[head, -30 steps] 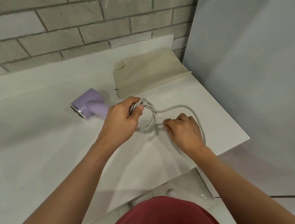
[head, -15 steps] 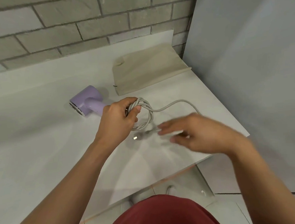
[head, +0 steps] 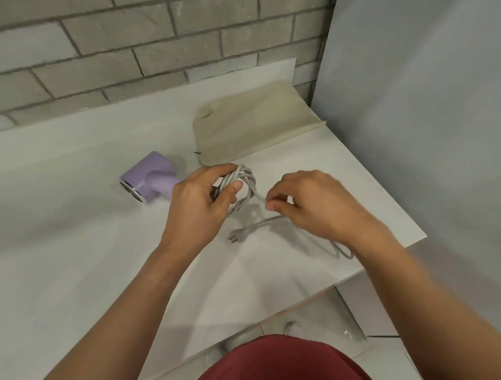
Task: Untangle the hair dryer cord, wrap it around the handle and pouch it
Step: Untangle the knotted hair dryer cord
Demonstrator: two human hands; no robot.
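Left hand (head: 198, 206) clamps the coiled grey hair dryer cord (head: 239, 180); right hand (head: 310, 203) fingers (head: 271, 205) pinch 1 strand, trailing near-right from the coil.

Lilac hair dryer (head: 149, 176) on its side, grey cord (head: 240, 181) half coiled, beige pouch (head: 253, 120) flat behind.

The dryer lies on the desk with its chrome-ringed nozzle facing left and front. Its cord bunches into twisted loops just to the right, then one strand trails down and right in a loose curve, and the plug (head: 233, 237) rests on the desk below the coil. The pouch lies flat, well apart from the dryer.
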